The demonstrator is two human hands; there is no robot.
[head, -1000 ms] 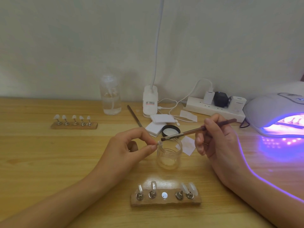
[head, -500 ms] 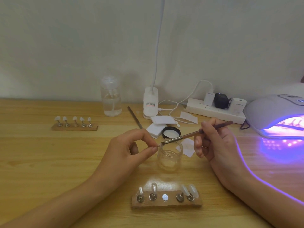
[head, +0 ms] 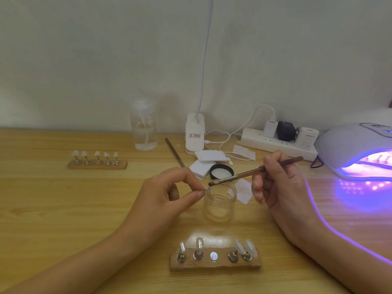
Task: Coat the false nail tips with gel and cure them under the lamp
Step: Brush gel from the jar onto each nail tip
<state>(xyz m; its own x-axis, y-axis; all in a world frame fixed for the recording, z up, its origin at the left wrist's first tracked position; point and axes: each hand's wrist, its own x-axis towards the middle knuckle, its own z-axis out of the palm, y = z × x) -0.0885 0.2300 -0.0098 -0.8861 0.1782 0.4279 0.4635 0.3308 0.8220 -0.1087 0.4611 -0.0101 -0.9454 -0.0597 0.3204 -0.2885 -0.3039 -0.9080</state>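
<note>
My left hand (head: 167, 194) pinches a small clear nail tip (head: 207, 189) between thumb and forefinger, just above the open glass gel jar (head: 220, 205). My right hand (head: 282, 185) grips a brown gel brush (head: 250, 172) whose bristle end touches the nail tip. Near the front edge lies a wooden holder (head: 215, 261) with several clear tips on metal stands; its middle spot shows only a bare disc. A second holder (head: 97, 163) with several tips lies at the left. The UV lamp (head: 360, 149) glows purple at the right.
A clear pump bottle (head: 144, 126), a desk lamp base (head: 194, 136), a power strip (head: 280, 143) with plugs and cables, white pads (head: 209, 159), the black jar lid (head: 221, 171), a nail file (head: 175, 152) and paper scraps lie behind the jar.
The brush tip has shifted slightly against the nail tip. My right hand has moved a little. My left hand keeps its pinch over the jar.
</note>
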